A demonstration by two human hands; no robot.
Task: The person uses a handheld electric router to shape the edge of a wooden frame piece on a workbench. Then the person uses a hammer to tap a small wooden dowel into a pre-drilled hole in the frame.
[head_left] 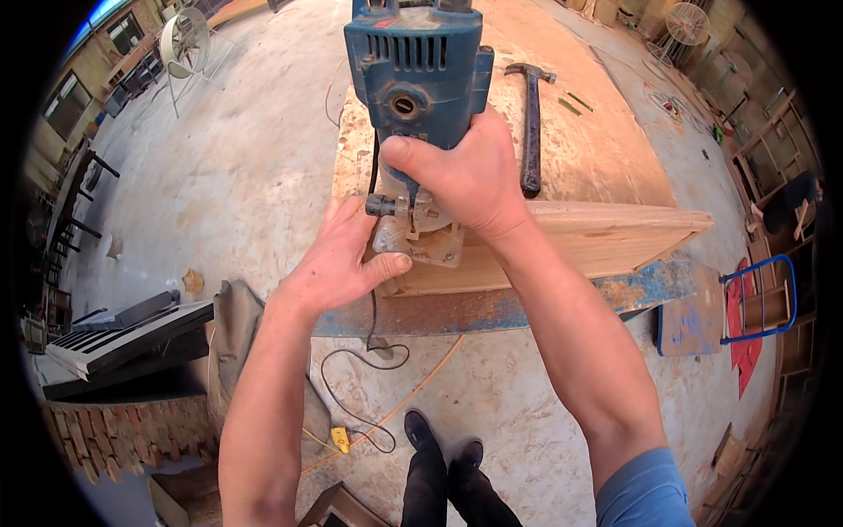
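Left third of the frame: dark slatted panels point(123, 338) stacked on the concrete floor point(237, 176). Centre: left hand point(338, 259), fingers spread flat, thumb pressed against the clear base of a blue trim router point(413, 79); black power cord point(364, 386) trailing below to the floor. Right hand point(465, 171) clamped around the router body. Router stands upright on the near end of a pale wooden board point(597, 241), which lies on the desk point(527, 307). Upper centre-right: claw hammer point(531, 123) lying on the desk. Far right: blue hand trolley point(760, 303).
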